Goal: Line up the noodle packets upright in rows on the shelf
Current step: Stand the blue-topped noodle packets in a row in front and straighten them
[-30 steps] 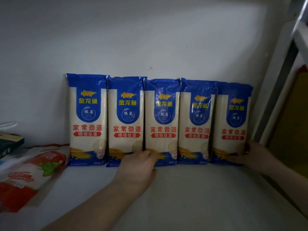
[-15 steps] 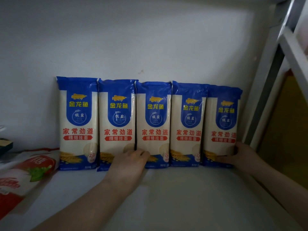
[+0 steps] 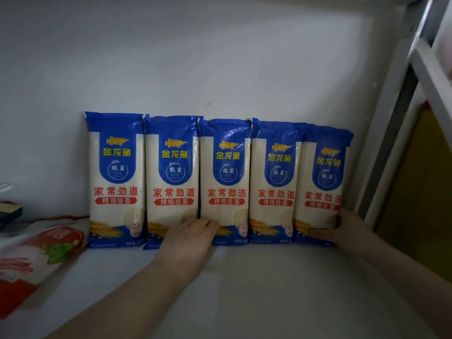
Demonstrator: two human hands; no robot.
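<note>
Leaning against the back wall (image 3: 220,57), five noodle packets (image 3: 226,179) stand side by side on the shelf (image 3: 269,289). The left hand (image 3: 188,238) presses the second and third packets' bases; the right hand (image 3: 347,228) grips the end packet's lower edge. Slick film over stiff, brittle noodles probably slides, so hold low on the sides

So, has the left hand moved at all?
No. The left hand still rests where the second packet and third packet meet at the foot; only the camera shifted.
</note>
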